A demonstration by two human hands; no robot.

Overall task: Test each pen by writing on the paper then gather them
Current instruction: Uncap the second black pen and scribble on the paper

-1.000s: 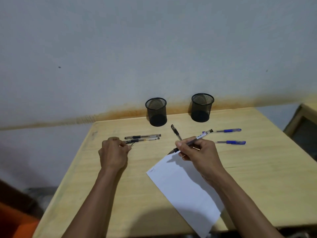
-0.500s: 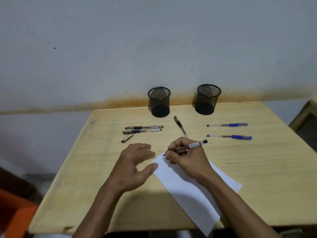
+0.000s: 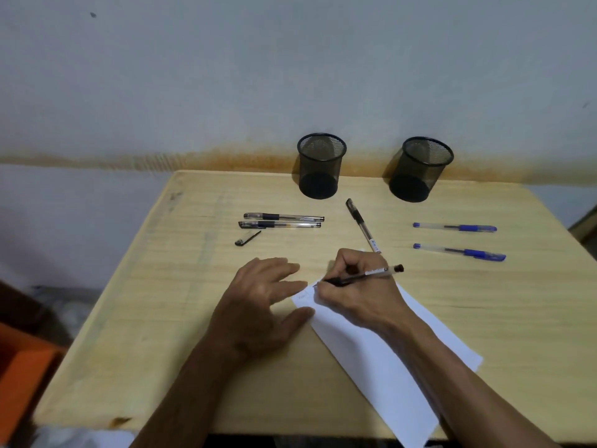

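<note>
My right hand (image 3: pixel 358 292) grips an uncapped black pen (image 3: pixel 371 274), its tip touching the top corner of the white paper (image 3: pixel 378 360). My left hand (image 3: pixel 261 302) lies flat with fingers spread, pressing the paper's left edge. The pen's black cap (image 3: pixel 247 238) rests on the table. Two capped black pens (image 3: pixel 282 220) lie side by side beyond it. A third black pen (image 3: pixel 361 223) lies at an angle just past my right hand. Two blue pens (image 3: pixel 455 227) (image 3: pixel 460 252) lie to the right.
Two black mesh pen cups (image 3: pixel 321 166) (image 3: pixel 420 169) stand at the back of the wooden table (image 3: pixel 161 302), against the wall. An orange object (image 3: pixel 19 367) sits on the floor at the left. Another piece of wooden furniture shows at the right edge.
My left hand left the cap by the black pens and came down flat beside the paper. My right hand lowered the pen tip onto the paper's corner.
</note>
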